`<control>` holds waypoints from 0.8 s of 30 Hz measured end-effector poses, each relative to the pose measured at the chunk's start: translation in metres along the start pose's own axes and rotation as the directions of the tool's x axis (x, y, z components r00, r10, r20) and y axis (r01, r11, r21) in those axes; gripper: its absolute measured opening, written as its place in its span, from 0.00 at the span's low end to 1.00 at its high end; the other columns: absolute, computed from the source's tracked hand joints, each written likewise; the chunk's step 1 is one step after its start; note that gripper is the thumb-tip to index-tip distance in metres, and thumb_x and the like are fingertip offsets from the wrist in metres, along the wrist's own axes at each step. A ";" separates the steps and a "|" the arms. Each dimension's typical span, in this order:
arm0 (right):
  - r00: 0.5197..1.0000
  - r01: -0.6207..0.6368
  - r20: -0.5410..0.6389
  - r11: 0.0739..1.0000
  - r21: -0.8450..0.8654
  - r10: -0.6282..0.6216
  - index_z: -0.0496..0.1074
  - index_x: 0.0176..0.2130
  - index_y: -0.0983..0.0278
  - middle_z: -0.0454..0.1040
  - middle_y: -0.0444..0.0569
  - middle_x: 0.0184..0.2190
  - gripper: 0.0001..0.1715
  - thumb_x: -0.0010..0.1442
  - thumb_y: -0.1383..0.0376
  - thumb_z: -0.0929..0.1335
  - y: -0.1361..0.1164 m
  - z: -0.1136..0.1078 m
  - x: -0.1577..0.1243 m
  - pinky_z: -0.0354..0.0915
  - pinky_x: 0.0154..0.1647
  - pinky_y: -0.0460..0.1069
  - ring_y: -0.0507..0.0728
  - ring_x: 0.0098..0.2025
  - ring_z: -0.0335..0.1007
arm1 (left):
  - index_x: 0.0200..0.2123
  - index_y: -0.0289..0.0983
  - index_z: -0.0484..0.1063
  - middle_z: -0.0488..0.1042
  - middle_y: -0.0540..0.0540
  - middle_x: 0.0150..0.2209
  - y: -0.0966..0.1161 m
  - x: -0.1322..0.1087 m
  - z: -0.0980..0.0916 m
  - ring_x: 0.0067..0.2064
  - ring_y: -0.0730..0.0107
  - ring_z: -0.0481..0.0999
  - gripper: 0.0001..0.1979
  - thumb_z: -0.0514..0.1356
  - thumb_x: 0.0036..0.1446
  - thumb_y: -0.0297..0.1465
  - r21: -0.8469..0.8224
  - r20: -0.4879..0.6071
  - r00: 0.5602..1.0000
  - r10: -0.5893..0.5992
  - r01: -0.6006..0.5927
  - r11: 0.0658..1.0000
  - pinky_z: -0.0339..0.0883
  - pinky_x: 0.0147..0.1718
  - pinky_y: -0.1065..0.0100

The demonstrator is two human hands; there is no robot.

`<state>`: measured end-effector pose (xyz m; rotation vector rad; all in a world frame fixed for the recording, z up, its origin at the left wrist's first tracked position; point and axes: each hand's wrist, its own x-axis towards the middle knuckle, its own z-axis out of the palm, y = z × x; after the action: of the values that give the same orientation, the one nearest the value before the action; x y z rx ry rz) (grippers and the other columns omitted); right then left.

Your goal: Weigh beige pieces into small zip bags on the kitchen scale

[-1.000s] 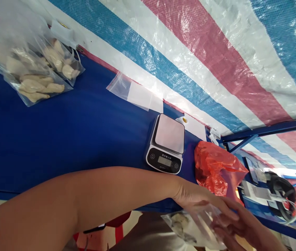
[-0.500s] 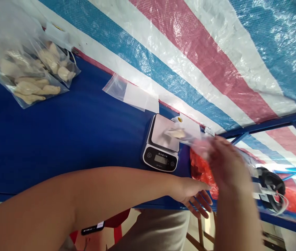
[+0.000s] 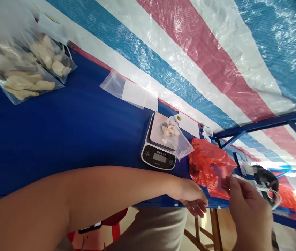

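Observation:
My left hand [image 3: 193, 197] hangs over the table's front edge with its fingers apart, holding nothing. At the right, my right hand [image 3: 248, 204] pinches the near edge of a crumpled red plastic bag [image 3: 206, 162]; what lies inside the bag is hidden. Left of the bag stands a white and black digital kitchen scale [image 3: 159, 153]. A small clear zip bag [image 3: 184, 144] with pale, knobbly pieces [image 3: 169, 129] lies on the scale's plate, its open-looking end hanging over the right side. The scale's display is too faint to read.
Larger clear bags of pale pieces [image 3: 27, 83] lie at the far left of the blue table [image 3: 85, 132]. Flat clear bags [image 3: 116, 85] and white paper [image 3: 189, 125] lie along the striped sheet [image 3: 168, 59]. Black headphones [image 3: 266, 181] are at the right.
My right hand has let go of the small zip bag, leaving it on the scale, and has moved down and right to the red bag. My left hand has hardly moved.

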<state>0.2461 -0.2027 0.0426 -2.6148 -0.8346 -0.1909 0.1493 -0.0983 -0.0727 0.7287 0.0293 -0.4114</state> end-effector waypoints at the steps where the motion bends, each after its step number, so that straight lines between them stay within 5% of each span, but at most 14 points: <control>1: 0.998 -0.040 0.049 0.994 -0.100 0.045 0.81 0.42 0.58 0.84 0.56 0.37 0.25 0.59 0.45 0.66 0.014 0.000 0.011 0.72 0.48 0.65 0.74 0.46 0.81 | 0.31 0.33 0.72 0.76 0.48 0.30 0.000 -0.001 0.001 0.30 0.70 0.79 0.09 0.67 0.47 0.30 0.006 -0.003 1.000 0.005 -0.005 1.000 0.74 0.36 0.65; 4: 0.951 0.030 0.308 0.990 -0.140 0.015 0.81 0.48 0.61 0.84 0.57 0.44 0.32 0.53 0.45 0.66 0.040 0.014 0.042 0.71 0.50 0.63 0.72 0.47 0.80 | 0.31 0.34 0.72 0.76 0.48 0.31 -0.001 -0.004 0.002 0.32 0.71 0.79 0.09 0.67 0.47 0.31 0.011 -0.012 1.000 0.026 -0.025 1.000 0.74 0.38 0.65; 7: 0.903 0.133 0.424 0.983 -0.124 -0.069 0.77 0.54 0.62 0.82 0.58 0.49 0.38 0.54 0.44 0.66 0.040 0.034 0.054 0.71 0.50 0.61 0.70 0.48 0.80 | 0.31 0.34 0.72 0.77 0.49 0.31 0.000 -0.005 0.002 0.32 0.71 0.79 0.09 0.66 0.47 0.32 0.012 -0.015 1.000 0.024 -0.024 1.000 0.74 0.37 0.66; 12: 0.904 0.251 0.387 0.959 -0.129 -0.184 0.76 0.50 0.62 0.80 0.59 0.46 0.37 0.55 0.39 0.65 0.019 0.049 0.044 0.69 0.50 0.62 0.70 0.48 0.77 | 0.30 0.33 0.73 0.77 0.48 0.30 0.004 -0.005 0.002 0.32 0.70 0.79 0.09 0.68 0.44 0.29 0.009 -0.008 1.000 -0.008 0.008 1.000 0.74 0.35 0.66; 18: 0.884 0.255 0.405 0.967 0.001 -0.233 0.75 0.42 0.61 0.79 0.56 0.43 0.29 0.51 0.42 0.67 0.005 0.049 0.035 0.67 0.50 0.62 0.69 0.47 0.76 | 0.29 0.33 0.73 0.77 0.47 0.28 0.006 -0.003 0.003 0.31 0.69 0.79 0.08 0.68 0.47 0.29 -0.009 -0.009 1.000 -0.030 0.030 1.000 0.75 0.34 0.65; 24: 0.833 0.327 0.457 0.944 0.048 -0.312 0.66 0.27 0.57 0.73 0.46 0.26 0.15 0.49 0.50 0.68 -0.010 0.057 0.023 0.63 0.34 0.56 0.61 0.30 0.69 | 0.30 0.33 0.73 0.76 0.47 0.27 0.008 -0.004 0.003 0.31 0.69 0.79 0.03 0.62 0.54 0.27 0.011 0.007 0.999 -0.045 0.045 0.999 0.74 0.34 0.66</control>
<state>0.2594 -0.1606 -0.0006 -2.5639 -1.4437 0.3507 0.1483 -0.0933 -0.0641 0.7384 0.0363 -0.4575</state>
